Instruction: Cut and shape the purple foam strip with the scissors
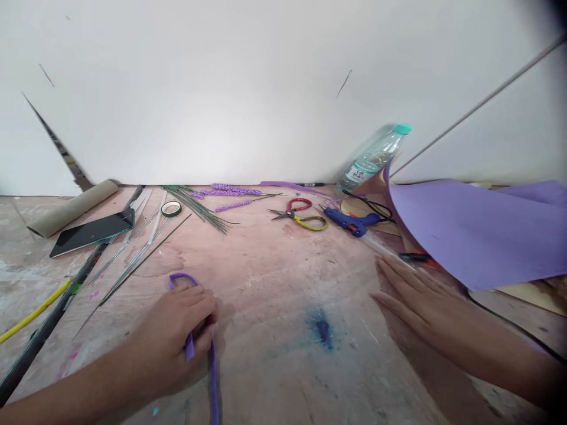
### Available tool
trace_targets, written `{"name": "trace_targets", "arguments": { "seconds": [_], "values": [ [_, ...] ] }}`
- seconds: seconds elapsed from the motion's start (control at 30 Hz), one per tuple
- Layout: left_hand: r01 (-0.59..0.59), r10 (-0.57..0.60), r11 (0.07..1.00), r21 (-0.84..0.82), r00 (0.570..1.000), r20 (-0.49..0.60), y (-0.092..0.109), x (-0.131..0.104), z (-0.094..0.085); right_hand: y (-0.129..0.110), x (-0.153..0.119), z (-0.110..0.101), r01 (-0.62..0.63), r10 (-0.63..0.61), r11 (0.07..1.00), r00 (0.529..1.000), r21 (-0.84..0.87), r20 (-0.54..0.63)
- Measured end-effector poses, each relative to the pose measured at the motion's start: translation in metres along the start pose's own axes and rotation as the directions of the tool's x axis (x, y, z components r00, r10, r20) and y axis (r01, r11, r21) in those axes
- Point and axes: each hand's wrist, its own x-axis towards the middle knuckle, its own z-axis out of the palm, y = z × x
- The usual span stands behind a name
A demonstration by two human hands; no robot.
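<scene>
My left hand point(183, 319) is closed around a narrow purple strip point(213, 378), which loops up behind the fingers and trails down toward the bottom of the view. The fingers of my right hand point(416, 301) are stretched out, low over the table at the right. Just beyond its fingertips lies a blue glue gun point(354, 221) with a clear glue stick point(380, 248) at its back end. A large purple sheet point(478, 230) curls up beside that hand. Scissors point(297, 215) with one red and one yellow handle rest partly open left of the glue gun.
Purple fuzzy stems point(234, 190) and green wires point(195, 203) lie near the white wall. At left are green tape point(171, 209), a phone point(93, 231), a cardboard tube point(73, 209) and thin wires point(133, 260). A plastic bottle point(372, 159) leans at the back right.
</scene>
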Motion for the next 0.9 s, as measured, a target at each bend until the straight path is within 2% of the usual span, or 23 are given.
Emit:
{"name": "trace_targets", "arguments": {
  "seconds": [0.07, 0.13, 0.23, 0.3, 0.4, 0.5, 0.57, 0.63, 0.77, 0.83, 0.9],
  "values": [
    [0.005, -0.005, 1.000, -0.001, 1.000, -0.001, -0.001, 0.000, 0.001, -0.002, -0.002, -0.005, 0.014, -0.014, 1.000, 0.999, -0.008, -0.029],
    [0.001, -0.001, 1.000, -0.008, 1.000, -0.013, -0.002, 0.000, 0.003, -0.018, 0.012, -0.008, 0.069, -0.069, 0.998, 0.997, 0.009, -0.018],
    [-0.013, 0.013, 1.000, -0.026, 1.000, -0.029, -0.003, -0.001, 0.004, -0.051, 0.058, -0.009, 0.228, -0.234, 0.970, 0.970, 0.088, 0.068],
    [-0.014, 0.013, 0.999, -0.032, 0.999, -0.030, -0.004, -0.002, 0.005, -0.062, 0.096, -0.005, 0.261, -0.270, 0.958, 0.960, 0.117, 0.078],
    [-0.018, 0.016, 0.999, -0.041, 0.999, -0.032, -0.005, -0.002, 0.005, -0.054, 0.148, 0.004, 0.236, -0.243, 0.964, 0.969, 0.124, 0.040],
    [-0.025, 0.024, 0.999, -0.046, 0.999, -0.030, -0.005, -0.001, 0.005, -0.038, 0.181, 0.009, 0.187, -0.182, 0.976, 0.982, 0.115, -0.057],
    [-0.032, 0.030, 0.998, -0.047, 0.999, -0.033, -0.005, 0.000, 0.005, -0.038, 0.192, 0.008, 0.193, -0.180, 0.975, 0.977, 0.114, -0.112],
    [-0.034, 0.033, 0.998, -0.045, 0.999, -0.032, -0.005, 0.000, 0.004, -0.053, 0.198, 0.009, 0.261, -0.246, 0.957, 0.961, 0.126, -0.124],
    [-0.026, 0.026, 0.999, -0.032, 1.000, -0.017, -0.005, 0.001, 0.003, -0.104, 0.205, 0.017, 0.472, -0.469, 0.862, 0.881, 0.186, -0.058],
    [-0.025, 0.024, 0.999, -0.024, 1.000, -0.020, -0.005, 0.001, 0.003, -0.124, 0.211, 0.025, 0.516, -0.523, 0.830, 0.852, 0.210, -0.029],
    [-0.026, 0.025, 0.999, -0.019, 0.999, -0.022, -0.005, 0.000, 0.003, -0.132, 0.213, 0.034, 0.511, -0.523, 0.832, 0.852, 0.218, -0.002]
  ]
}}
